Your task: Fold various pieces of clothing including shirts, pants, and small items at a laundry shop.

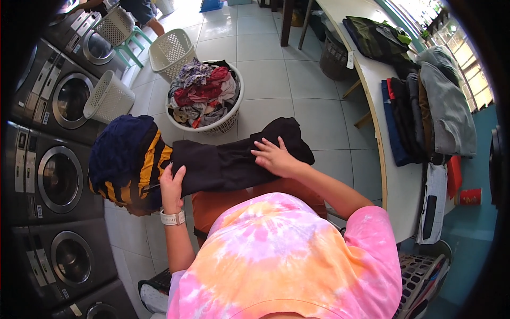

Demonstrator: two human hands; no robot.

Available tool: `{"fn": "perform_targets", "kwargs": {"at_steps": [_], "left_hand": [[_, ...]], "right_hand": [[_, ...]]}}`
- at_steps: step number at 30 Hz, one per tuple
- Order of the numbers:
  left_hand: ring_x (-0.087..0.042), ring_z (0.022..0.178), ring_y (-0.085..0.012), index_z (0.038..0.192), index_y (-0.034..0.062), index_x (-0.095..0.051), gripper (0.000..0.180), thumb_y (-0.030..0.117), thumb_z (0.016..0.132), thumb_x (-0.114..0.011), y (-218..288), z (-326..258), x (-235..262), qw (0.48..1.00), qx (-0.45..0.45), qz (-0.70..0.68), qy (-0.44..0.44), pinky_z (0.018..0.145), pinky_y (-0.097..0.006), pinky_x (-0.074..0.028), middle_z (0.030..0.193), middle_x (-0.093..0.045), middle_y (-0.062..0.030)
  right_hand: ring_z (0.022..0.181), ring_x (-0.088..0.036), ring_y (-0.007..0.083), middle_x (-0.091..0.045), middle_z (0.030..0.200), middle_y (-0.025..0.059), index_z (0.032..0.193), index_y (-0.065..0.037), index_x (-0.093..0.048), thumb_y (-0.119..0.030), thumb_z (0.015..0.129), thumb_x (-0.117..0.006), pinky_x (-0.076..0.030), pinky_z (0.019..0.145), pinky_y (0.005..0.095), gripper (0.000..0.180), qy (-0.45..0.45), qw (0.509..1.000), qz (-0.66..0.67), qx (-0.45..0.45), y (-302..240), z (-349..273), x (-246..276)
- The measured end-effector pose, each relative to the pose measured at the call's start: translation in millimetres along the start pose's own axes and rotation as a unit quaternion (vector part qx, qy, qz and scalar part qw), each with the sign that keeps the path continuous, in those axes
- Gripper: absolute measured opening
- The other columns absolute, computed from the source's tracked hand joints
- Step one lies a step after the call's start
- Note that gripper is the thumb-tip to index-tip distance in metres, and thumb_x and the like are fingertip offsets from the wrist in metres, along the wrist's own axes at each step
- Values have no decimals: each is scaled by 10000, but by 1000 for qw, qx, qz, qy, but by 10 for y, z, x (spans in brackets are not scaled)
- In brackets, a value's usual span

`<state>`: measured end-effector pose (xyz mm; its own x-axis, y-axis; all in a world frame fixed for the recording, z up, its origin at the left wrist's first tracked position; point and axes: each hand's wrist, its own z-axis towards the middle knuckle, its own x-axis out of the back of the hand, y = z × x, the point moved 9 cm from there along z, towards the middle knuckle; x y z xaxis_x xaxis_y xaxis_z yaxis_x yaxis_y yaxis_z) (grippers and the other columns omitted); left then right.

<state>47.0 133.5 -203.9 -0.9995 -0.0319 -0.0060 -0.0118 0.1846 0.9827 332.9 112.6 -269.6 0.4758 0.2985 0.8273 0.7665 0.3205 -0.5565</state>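
Fingers (264,146) flatten black garment (234,159), long axis running left-right.

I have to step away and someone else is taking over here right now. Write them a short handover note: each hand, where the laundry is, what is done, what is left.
Left hand: grips the left end of the black garment lying across the lap, beside a navy and yellow striped bundle.
Right hand: flat, palm down, on the garment's right half.
Laundry: the round white basket ahead on the floor is heaped with mixed clothes; folded dark pieces are stacked on the white table at the right.
Done: a stack is already on the table.
Left: by the look of it, the black garment, the striped bundle and the full basket.
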Motion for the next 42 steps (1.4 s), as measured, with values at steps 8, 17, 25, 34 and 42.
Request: {"fn": "perform_targets", "kwargs": {"at_steps": [8, 17, 25, 34, 42], "left_hand": [[-576, 814, -115, 1329, 43, -259, 539, 110, 874, -542, 656, -328, -2608, 927, -21, -50, -372, 662, -263, -525, 994, -532, -83], [-548, 829, -78, 1263, 44, -384, 421, 161, 889, -536, -36, -153, -2321, 906, 47, 91, -410, 694, -216, -481, 992, -539, -30], [-565, 891, -162, 1119, -6, -527, 329, 197, 862, -566, 48, -114, -2489, 864, -144, 329, -352, 742, -285, -461, 1085, -559, -124], [-183, 1309, -383, 1392, 131, -204, 629, 438, 893, -431, -924, 264, -2706, 882, -234, 340, -229, 1054, -465, -185, 1426, -166, -218], [-392, 1211, -324, 1349, 14, -266, 833, 431, 754, -673, -1549, 437, -2238, 977, 114, 33, -176, 983, -400, -347, 1327, -353, -216]], "right_hand": [[1016, -559, 241, -558, 1140, 144, 1138, -28, -534, -693, 826, -207, -412, 891, 372, 804, -28, 629, 754, -185, 1069, -452, 689], [997, -575, 210, -574, 1115, 111, 1182, -43, -499, -387, 853, -561, -478, 840, 365, 480, -1, 690, 682, -242, 1352, -612, 657], [1195, -428, 299, -425, 1298, 188, 1245, -41, -442, -395, 871, -511, -348, 982, 410, 519, 290, 897, 134, -306, 1841, -529, 852], [1263, -338, 272, -433, 1305, 159, 1239, -51, -478, -422, 913, -336, -235, 1050, 340, 514, 246, 892, 319, -204, 1646, -20, 277], [1277, -324, 233, -418, 1326, 142, 1232, -10, -476, -364, 937, -325, -224, 1051, 300, 485, 309, 873, 340, -162, 1732, -149, 190]]}}
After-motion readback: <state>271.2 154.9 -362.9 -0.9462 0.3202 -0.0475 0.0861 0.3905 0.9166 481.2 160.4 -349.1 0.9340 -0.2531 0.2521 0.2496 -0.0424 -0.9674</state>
